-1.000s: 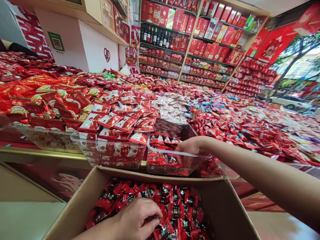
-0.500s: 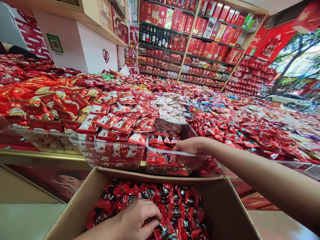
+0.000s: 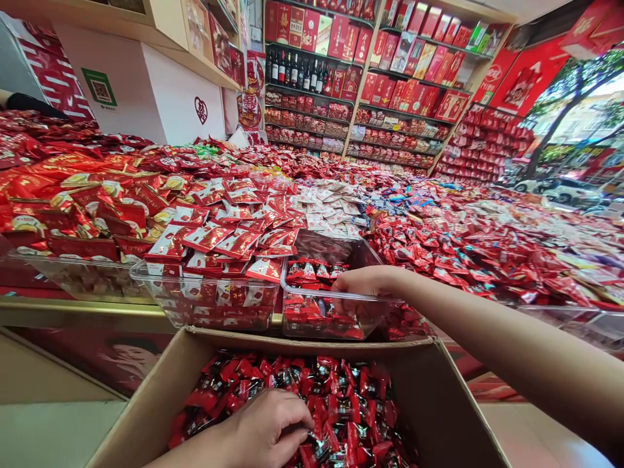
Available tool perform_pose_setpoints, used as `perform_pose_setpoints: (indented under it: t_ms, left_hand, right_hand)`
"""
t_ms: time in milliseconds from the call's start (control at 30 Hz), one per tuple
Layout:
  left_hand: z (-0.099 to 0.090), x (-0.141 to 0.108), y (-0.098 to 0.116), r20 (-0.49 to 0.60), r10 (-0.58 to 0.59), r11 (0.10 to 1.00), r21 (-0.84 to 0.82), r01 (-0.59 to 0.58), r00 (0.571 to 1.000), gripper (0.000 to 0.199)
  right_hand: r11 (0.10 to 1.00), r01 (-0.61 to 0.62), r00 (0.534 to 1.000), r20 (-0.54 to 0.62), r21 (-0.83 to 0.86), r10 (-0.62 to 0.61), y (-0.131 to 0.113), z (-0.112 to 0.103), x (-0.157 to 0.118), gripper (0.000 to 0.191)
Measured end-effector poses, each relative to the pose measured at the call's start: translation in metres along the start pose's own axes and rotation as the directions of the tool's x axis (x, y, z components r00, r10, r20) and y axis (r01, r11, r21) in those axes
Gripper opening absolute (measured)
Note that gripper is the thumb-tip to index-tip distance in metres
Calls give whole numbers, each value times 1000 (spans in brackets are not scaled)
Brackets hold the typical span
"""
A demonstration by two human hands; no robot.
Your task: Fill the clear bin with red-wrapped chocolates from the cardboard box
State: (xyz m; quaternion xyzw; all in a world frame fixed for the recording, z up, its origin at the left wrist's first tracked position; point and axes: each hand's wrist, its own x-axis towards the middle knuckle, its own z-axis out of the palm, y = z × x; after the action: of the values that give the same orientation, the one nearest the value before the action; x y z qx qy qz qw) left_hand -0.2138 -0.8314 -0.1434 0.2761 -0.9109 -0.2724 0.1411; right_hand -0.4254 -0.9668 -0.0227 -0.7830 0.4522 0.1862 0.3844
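My left hand (image 3: 270,422) is in a cardboard box (image 3: 312,341), on top of many red-and-black wrapped candies (image 3: 341,409). Its fingers are curled, and thumb and index finger close around one wrapped candy. Reaching over from the right, my right hand (image 3: 358,289) dips into a clear plastic bin (image 3: 287,286). Its fingers point down and bend together behind the front wall, beside small red wrapped candies (image 3: 312,315); what they hold is hard to see through the plastic. The bin is only partly filled, its rear inner wall showing.
Left of the bin stands another clear bin (image 3: 214,286) heaped with red-and-white packets. A gold counter edge (image 3: 97,309) runs behind the box. Piles of wrapped sweets (image 3: 439,240) spread across the counter. Shelves with wine bottles (image 3: 297,71) and gift boxes stand at the back.
The whole view has shifted slightly to the left. My left hand stays on the candies in the box, and my right hand remains inside the bin with little visible movement.
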Motion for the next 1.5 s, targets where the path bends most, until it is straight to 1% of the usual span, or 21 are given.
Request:
perform_pose_setpoints:
  t_ms: [100, 233, 367, 467, 667, 767, 867, 967, 1033, 1133, 1267, 1400, 1500]
  left_hand:
    - [1, -1, -1, 21, -10, 1000, 18, 9, 1000, 14]
    - [2, -1, -3, 31, -11, 999, 35, 10, 999, 14]
    - [4, 0, -5, 25, 3, 999, 48, -5, 1000, 13]
    - [6, 0, -6, 35, 1, 998, 67, -3, 999, 13]
    - [7, -1, -5, 70, -16, 997, 76, 10, 997, 13]
    - [8, -2, -8, 96, -43, 996, 88, 35, 994, 14]
    - [11, -3, -13, 135, -68, 992, 113, 53, 989, 14]
    - [15, -4, -17, 171, -73, 990, 132, 50, 983, 14]
    - [17, -5, -20, 182, -73, 990, 133, 49, 981, 15]
    - [19, -6, -23, 183, -73, 989, 140, 48, 980, 15]
    - [22, -7, -27, 179, -82, 988, 144, 56, 980, 14]
    - [26, -8, -32, 177, -83, 988, 143, 58, 981, 16]
    - [29, -8, -34, 189, -92, 988, 136, 67, 978, 16]
  right_hand:
    - [999, 21, 1000, 4, 26, -21, 1, 1, 0, 30]
    - [999, 31, 999, 42, 36, -33, 0, 1, -1, 32]
    - [1000, 19, 1000, 17, 9, -20, 0, 0, 0, 34]
    - [1000, 5, 1000, 17, 30, -6, -2, 0, 2, 38]
    - [998, 57, 997, 55, 8, -57, -2, -1, 5, 36]
    - [999, 46, 997, 55, 0, -46, 0, -2, 6, 37]
    - [999, 34, 996, 85, 23, -36, -2, -4, 5, 36]
    - [1000, 3, 993, 119, -23, 0, -6, -5, 3, 37]
    - [999, -12, 995, 103, -47, 16, -7, -6, 4, 39]
    - [1000, -21, 998, 67, 7, 20, -5, -5, 6, 43]
    - [999, -9, 996, 88, 48, 5, -4, -3, 7, 42]
    - [999, -1, 997, 73, 52, -3, -7, -4, 5, 41]
    - [997, 4, 995, 102, 77, -11, -7, -4, 5, 42]
